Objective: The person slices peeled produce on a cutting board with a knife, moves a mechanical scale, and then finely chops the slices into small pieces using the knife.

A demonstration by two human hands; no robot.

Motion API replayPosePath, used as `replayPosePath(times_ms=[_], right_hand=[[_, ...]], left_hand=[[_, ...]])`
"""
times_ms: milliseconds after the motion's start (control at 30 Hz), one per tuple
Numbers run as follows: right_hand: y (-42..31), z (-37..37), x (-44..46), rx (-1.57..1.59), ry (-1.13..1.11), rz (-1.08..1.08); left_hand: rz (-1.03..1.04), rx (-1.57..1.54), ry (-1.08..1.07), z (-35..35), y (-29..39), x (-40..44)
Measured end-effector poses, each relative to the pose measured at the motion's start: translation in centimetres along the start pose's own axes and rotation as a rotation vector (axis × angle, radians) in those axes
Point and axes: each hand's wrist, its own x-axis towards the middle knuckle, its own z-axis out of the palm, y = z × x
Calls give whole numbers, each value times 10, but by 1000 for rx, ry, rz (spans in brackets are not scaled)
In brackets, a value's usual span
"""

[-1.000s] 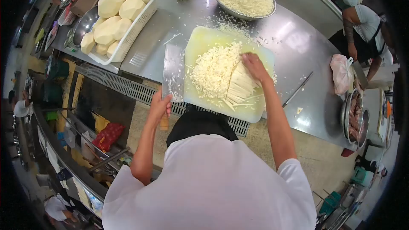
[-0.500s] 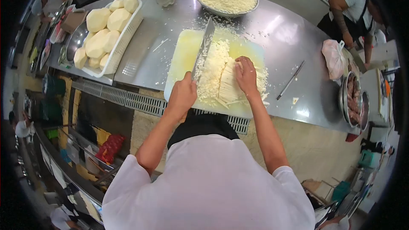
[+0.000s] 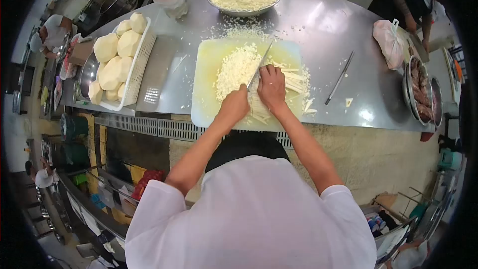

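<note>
My left hand (image 3: 235,104) is closed around the handle of a broad-bladed knife (image 3: 261,66), its blade angled away from me to the upper right. Beside the blade, my right hand (image 3: 272,88) presses down with curled fingers on a bundle of pale vegetable strips (image 3: 295,83), whose ends stick out to the right. Left of the knife spreads a heap of finely chopped pale vegetable (image 3: 234,69). All this lies on a yellow-stained cutting board (image 3: 204,89). The strips under my right palm are partly hidden.
A metal bowl (image 3: 242,13) heaped with chopped pieces stands behind the board. Large peeled pale vegetables (image 3: 115,69) fill a white basket (image 3: 141,65) at left. Rightward are a thin metal rod (image 3: 340,77), a plastic bag (image 3: 388,45), a meat bowl (image 3: 420,94) and a co-worker (image 3: 406,0).
The knife has moved right across the chopped heap and now stands tilted against my right fingers. My right hand has shifted slightly left. The whole view has shifted a little.
</note>
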Motion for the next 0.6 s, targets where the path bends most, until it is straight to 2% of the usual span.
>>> replayPosePath(times_ms=[33, 100, 167, 233, 333, 467, 600], right_hand=[[0, 0, -2, -1, -1, 1], [3, -1, 0, 16, -37, 0], [3, 2, 0, 16, -29, 23], [3, 2, -3, 6, -37, 35], [0, 0, -3, 1, -3, 11], [0, -3, -1, 37, -54, 36], [1, -2, -5, 41, -38, 56]], left_hand=[[51, 15, 26, 6, -4, 9], [75, 16, 45, -30, 19, -10], [-53, 10, -115, -69, 40, -47], [-54, 15, -104, -37, 21, -40], [54, 5, 30, 12, -3, 2], [-42, 27, -111, -57, 36, -26], [-68, 48, -133, -48, 35, -49]])
